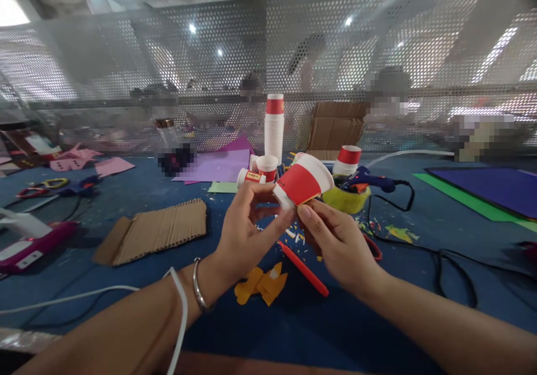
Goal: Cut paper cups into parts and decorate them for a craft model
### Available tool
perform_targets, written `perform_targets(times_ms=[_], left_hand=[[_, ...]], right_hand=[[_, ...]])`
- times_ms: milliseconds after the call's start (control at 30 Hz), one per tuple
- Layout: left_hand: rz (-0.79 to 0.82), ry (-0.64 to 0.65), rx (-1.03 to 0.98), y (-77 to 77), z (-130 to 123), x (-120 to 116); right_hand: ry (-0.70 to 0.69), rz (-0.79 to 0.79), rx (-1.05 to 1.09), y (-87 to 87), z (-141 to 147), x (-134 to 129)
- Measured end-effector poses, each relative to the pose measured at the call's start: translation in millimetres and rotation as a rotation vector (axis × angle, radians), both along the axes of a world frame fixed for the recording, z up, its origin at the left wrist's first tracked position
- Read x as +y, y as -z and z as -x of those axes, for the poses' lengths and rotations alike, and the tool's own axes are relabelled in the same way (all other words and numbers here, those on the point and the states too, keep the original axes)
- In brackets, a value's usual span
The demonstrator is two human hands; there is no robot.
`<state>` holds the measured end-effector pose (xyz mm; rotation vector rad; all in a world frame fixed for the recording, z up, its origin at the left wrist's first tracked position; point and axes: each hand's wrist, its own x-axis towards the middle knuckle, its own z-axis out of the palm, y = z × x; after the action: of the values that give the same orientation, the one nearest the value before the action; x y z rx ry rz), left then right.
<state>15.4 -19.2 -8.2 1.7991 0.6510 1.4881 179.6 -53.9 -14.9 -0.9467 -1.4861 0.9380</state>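
From here, my left hand (247, 229) and right hand (335, 246) hold a tilted cup (304, 180). Beneath them I see a red stick (305, 270).

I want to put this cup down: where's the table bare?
Between the orange scraps and the near edge of the table, and between the black cable and green sheet. Beyond the held cup it's crowded: cup stack, purple paper, yellow bowl.

Held cup (305, 180), cup stack (274, 134) behind, cardboard (164, 229) left, paper sheets (490, 187) right

Smooth paper cup (304, 181), ridged cardboard (163, 229)
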Motion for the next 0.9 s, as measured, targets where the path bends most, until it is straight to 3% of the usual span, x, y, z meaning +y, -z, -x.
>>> perform_targets(times_ms=[133,267,900], left_hand=[[0.125,0.033,-0.034,-6.9,-0.3,0.5],[0.136,0.030,-0.049,-7.1,-0.6,-0.1],[-0.076,-0.047,0.062,-3.8,7.1,-1.6]], right_hand=[[0.004,-0.007,-0.038,1.1,-0.5,0.6],[0.019,-0.012,-0.068,2.3,-0.3,1.2],[0.041,-0.051,-0.117,-1.5,-0.7,-1.1]])
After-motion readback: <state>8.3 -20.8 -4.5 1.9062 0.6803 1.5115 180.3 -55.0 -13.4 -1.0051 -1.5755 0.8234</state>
